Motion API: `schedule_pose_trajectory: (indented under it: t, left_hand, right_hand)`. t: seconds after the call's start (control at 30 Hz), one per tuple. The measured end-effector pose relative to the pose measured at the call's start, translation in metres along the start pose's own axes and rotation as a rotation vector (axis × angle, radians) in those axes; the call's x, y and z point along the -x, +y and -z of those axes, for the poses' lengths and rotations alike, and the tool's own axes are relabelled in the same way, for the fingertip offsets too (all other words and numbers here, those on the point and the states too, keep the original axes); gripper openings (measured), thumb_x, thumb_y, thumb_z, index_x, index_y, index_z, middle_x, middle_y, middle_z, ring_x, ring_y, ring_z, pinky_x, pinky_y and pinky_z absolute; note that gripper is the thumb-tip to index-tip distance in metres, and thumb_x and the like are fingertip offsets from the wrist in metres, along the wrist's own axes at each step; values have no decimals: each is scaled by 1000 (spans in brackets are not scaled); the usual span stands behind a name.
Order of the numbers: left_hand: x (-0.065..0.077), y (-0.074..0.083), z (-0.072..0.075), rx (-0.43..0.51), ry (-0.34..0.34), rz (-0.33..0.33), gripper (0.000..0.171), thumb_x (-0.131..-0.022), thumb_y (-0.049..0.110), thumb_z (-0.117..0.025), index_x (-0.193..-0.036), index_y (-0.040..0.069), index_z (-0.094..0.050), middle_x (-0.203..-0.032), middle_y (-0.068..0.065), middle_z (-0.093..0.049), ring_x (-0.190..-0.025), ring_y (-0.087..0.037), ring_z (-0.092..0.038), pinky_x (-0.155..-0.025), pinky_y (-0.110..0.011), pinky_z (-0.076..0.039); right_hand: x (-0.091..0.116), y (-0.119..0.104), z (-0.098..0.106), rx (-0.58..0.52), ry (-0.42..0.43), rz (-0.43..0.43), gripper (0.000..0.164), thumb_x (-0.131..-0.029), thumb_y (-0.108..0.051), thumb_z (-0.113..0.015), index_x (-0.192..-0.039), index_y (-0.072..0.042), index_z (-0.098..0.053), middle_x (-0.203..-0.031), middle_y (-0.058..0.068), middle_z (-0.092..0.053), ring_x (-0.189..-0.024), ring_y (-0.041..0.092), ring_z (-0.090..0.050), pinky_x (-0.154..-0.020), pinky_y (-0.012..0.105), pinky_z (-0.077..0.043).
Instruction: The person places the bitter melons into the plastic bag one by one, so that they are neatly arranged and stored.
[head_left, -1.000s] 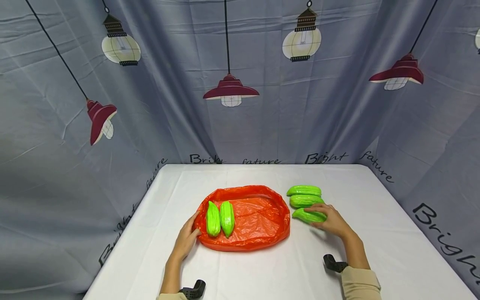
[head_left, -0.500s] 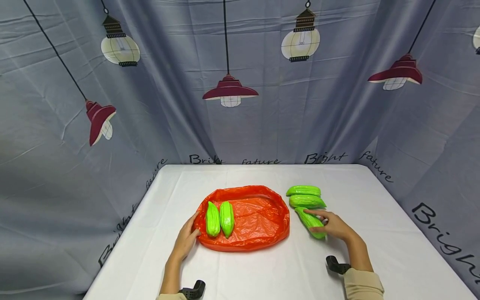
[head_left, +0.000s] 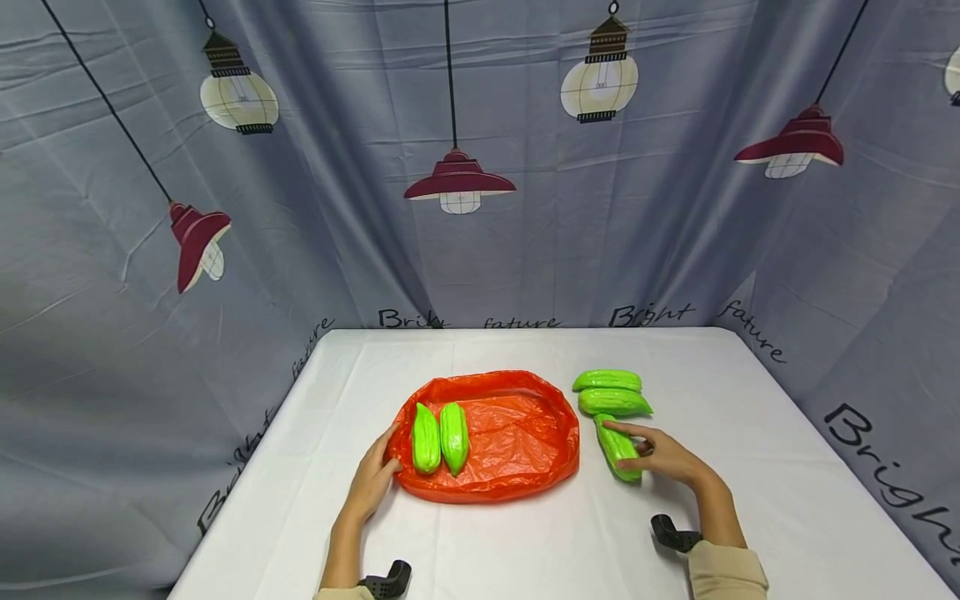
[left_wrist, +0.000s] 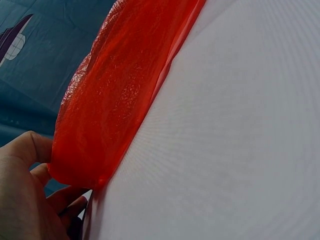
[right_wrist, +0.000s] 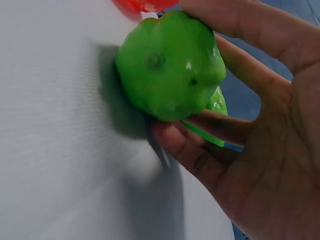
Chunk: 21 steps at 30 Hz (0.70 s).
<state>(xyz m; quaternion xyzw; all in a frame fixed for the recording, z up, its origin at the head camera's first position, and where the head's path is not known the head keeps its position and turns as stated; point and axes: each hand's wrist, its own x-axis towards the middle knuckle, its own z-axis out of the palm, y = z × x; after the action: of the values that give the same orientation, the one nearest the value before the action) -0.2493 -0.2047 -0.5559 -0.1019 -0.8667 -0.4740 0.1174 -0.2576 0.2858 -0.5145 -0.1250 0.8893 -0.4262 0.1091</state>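
Observation:
A red plastic bag (head_left: 517, 425) lies spread open on the table with its rim raised. Two ridged green gourds, like bitter melons, lie inside at its left: one gourd (head_left: 426, 439) beside another gourd (head_left: 453, 437). My left hand (head_left: 369, 477) holds the bag's left edge, thumb and fingers on either side of it in the left wrist view. Right of the bag, my right hand (head_left: 671, 457) grips a third green gourd (right_wrist: 167, 67) between thumb and fingers, its end facing the right wrist camera. That gourd slants, its far end near two more gourds.
Behind the held gourd, two green gourds lie side by side: the farther gourd (head_left: 607, 381) and the nearer gourd (head_left: 613, 402). A white cloth (head_left: 517, 550) covers the table. Grey-blue curtains (head_left: 480, 258) with printed lamps stand around it.
My right hand has turned its gourd from lying crosswise to pointing mostly toward me, its near end swinging down and slightly left. My left hand and the bag have stayed in place.

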Motion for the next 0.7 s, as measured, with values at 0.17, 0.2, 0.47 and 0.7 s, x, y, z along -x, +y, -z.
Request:
schedule_pose_trajectory:
  t: [0.17,0.2,0.47,0.7]
  left_hand:
    - [0,0,0,3,6,9,67,-75,4,-52,-141,9,-38,-140,-17,-40,-128,-36,-34,-103,-53,-25]
    - [0,0,0,4,8,8,67,-75,4,-52,-140,8,-38,-140,-17,-40,-128,-37,-34,-103,-54,-25]
    - [-1,0,1,16,-4,33,68,-75,4,-51,-141,8,-38,-141,-18,-38,-129,-37,-32,-104,-52,-24]
    - [1,1,1,6,-3,22,67,-75,4,-51,-141,7,-37,-140,-18,-39,-129,-37,-33,-104,-52,-25]
  right_hand:
    - [5,-5,-9,-20,55,23,69,-74,-25,-75,-136,-17,-46,-132,22,-44,-86,24,-56,-70,38,-45]
    - [6,-6,-11,-25,65,28,70,-73,-25,-76,-136,-16,-46,-130,23,-44,-86,24,-56,-70,37,-45]
    - [12,-23,-25,-113,142,24,74,-69,-26,-79,-133,-19,-43,-129,24,-41,-83,23,-56,-68,32,-47]
    - [6,-49,-30,-209,170,183,78,-67,-23,-81,-134,-19,-41,-130,23,-39,-89,26,-59,-74,31,-52]
